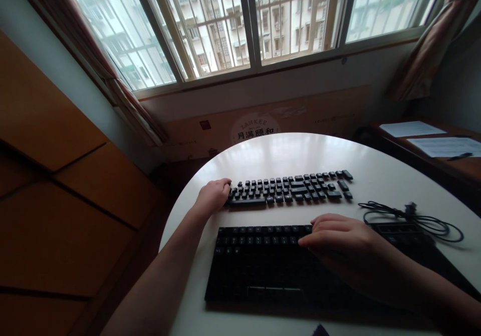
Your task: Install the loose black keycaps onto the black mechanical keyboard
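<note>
A black keyboard (263, 271) lies on the white round table, with keycaps seated along its upper rows and bare black area below. My right hand (345, 238) rests over the right part of it, thumb and fingers closed at the end of the seated keycaps. What those fingertips hold, if anything, is hidden. Behind the keyboard, loose black keycaps (278, 190) stand in rows on the table. My left hand (213, 197) is at their left end, its fingers pinched around a dark keycap that barely shows.
A coiled black cable (424, 221) lies on the white table (300, 153) beside the keyboard's far right side. Papers (443, 145) and a pen (460, 156) are on a brown desk at right. An orange-brown cabinet (56, 226) stands left; a small dark object (320, 330) shows at the near edge.
</note>
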{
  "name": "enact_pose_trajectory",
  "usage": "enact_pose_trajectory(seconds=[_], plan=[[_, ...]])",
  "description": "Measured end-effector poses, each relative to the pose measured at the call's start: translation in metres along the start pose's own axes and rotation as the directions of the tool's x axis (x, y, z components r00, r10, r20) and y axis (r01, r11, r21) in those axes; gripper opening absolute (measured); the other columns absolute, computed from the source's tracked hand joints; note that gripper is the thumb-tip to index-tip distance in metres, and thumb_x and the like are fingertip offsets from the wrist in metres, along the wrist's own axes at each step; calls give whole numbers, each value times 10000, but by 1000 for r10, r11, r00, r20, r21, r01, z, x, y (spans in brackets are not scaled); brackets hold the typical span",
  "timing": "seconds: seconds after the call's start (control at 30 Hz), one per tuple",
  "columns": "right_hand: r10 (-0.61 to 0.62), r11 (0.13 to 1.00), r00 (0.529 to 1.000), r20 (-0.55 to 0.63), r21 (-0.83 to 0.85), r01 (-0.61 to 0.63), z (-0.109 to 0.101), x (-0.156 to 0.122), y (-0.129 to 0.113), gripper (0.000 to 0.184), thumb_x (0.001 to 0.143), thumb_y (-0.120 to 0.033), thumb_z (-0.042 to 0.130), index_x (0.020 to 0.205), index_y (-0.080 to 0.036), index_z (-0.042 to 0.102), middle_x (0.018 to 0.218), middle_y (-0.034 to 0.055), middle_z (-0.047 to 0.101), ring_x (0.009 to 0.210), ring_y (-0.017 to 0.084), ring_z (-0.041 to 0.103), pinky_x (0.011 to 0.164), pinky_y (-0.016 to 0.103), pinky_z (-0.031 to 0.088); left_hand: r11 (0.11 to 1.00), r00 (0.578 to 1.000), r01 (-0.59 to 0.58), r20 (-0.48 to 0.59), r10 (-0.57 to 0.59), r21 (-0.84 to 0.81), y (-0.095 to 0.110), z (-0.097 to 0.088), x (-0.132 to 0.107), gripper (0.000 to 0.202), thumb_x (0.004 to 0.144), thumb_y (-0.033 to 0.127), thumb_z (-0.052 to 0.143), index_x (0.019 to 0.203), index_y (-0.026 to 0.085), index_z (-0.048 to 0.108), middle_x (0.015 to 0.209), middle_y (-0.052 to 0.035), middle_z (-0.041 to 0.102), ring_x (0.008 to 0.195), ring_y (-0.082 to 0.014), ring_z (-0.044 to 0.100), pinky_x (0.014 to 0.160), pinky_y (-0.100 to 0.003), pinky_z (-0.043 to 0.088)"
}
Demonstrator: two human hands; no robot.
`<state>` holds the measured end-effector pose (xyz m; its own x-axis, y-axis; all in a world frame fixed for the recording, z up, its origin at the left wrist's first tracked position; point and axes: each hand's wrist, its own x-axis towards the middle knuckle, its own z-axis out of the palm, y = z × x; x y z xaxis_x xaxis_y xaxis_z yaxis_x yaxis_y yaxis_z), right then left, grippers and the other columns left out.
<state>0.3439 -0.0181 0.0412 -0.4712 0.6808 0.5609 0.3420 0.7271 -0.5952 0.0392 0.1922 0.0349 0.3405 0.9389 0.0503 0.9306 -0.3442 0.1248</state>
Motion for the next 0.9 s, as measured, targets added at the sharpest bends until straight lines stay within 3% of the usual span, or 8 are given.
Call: enact_pose_trajectory(seconds=[0.37, 0.6, 0.7, 0.83, 0.9], plan=[[2, 1000, 1000, 11, -1, -2, 2, -1, 1, 227, 1024, -79, 499, 1151, -191, 650, 890, 32, 654, 795, 155, 583, 714, 289, 450, 1000, 996, -24, -82, 23, -13, -5, 13, 9, 402, 999, 372, 356, 1146, 206, 691, 1184, -89, 712, 1121, -259, 617, 998, -366, 460], [16, 1000, 1000, 26, -5, -16, 3, -1, 3, 234, 1019, -76, 506, 1162, -194, 649, 905, 36, 661, 817, 167, 591, 734, 305, 454, 994, 972, -68, -229, 48, -84, -5, 5, 4, 269, 952, 315, 486, 1092, 176, 668, 1072, -115, 714, 982, -265, 660, 884, -379, 514], [16, 1000, 1000, 25, -7, -16, 3, 0, 3, 248, 1005, -59, 496, 1150, -190, 649, 899, 38, 659, 808, 169, 587, 731, 309, 448, 982, 945, -144, -313, 99, -125, 3, -5, -4, 218, 899, 245, 578, 1095, 182, 646, 1056, -96, 701, 937, -242, 666, 875, -379, 527], [20, 1000, 1000, 24, -16, -19, 2, 0, 3, 259, 1012, -64, 492, 1177, -191, 646, 906, 38, 661, 802, 162, 587, 721, 296, 448, 934, 896, -301, -391, 208, -192, 28, -20, -25, 200, 912, 184, 592, 1109, 198, 626, 1048, -46, 690, 884, -166, 665, 840, -306, 555], [29, 999, 999, 25, -16, -28, 2, 0, 3, 272, 1015, -69, 491, 1203, -195, 642, 914, 39, 659, 806, 160, 589, 718, 290, 452, 863, 846, -435, -445, 294, -256, 45, -26, -38, 160, 938, 194, 589, 1090, 195, 639, 1021, -44, 696, 832, -149, 667, 779, -288, 571]])
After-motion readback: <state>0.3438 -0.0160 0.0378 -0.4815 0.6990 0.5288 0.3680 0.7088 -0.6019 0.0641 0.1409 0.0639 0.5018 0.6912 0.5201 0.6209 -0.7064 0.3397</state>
